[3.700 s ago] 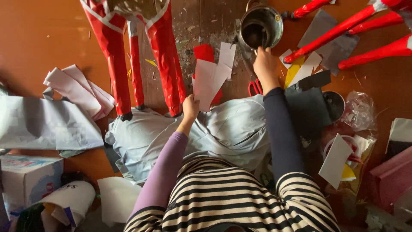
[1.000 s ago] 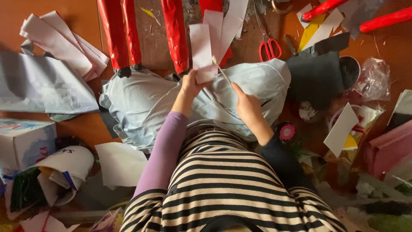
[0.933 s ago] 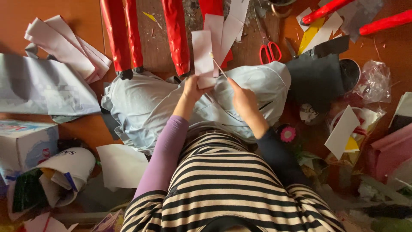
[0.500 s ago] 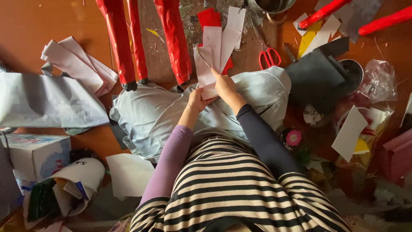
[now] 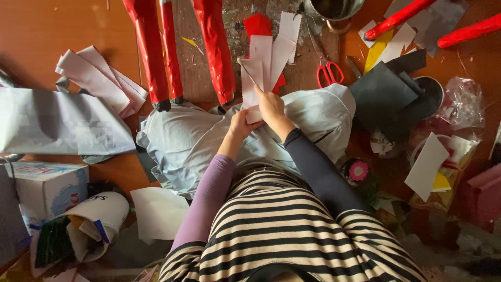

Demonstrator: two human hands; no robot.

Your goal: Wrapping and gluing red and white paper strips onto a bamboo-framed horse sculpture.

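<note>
- Head view: both hands met at the frame's centre; the left hand (image 5: 241,125) pinched the lower edge of a white paper strip (image 5: 251,86), and the right hand (image 5: 272,107) clasped the same strip from the right.
- Progress, judging by the layout: several cut strips (image 5: 276,47) already lay fanned above; the stack (image 5: 99,78) at upper left looked unused.
- Materials: matte paper, glossy red tubes (image 5: 214,47), red-handled scissors (image 5: 329,73), crumpled pale-blue cloth (image 5: 188,141) over the brown surface (image 5: 47,31).

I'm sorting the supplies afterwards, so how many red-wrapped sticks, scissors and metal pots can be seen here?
Red-wrapped sticks: 5 (three at top left, two at top right)
Scissors: 1
Metal pots: 1
Total: 7
</note>
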